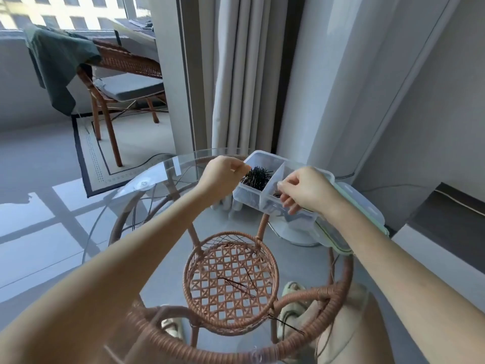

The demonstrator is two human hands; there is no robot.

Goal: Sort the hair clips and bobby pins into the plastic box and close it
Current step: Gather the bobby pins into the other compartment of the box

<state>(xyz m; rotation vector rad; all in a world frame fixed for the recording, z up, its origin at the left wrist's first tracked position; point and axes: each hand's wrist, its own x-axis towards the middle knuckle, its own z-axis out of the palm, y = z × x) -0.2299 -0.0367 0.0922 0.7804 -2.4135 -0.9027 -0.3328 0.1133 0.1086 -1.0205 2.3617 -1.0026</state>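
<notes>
A clear plastic box with a divider stands at the far right of the glass table. Its left compartment holds a pile of black bobby pins. My left hand hovers over that compartment's left rim, thumb and forefinger pinched at the edge of the pile. My right hand is over the right compartment with its fingers curled down; what it holds is hidden. Something dark lies in that compartment. The green-rimmed lid lies right of the box, under my right forearm. Loose bobby pins lie on the glass near me, one more bobby pin closer.
The round glass tabletop rests on a rattan frame with a woven lower shelf seen through it. My knees and slippers show below. A rattan chair with a green cloth stands far left. Curtains hang behind the table.
</notes>
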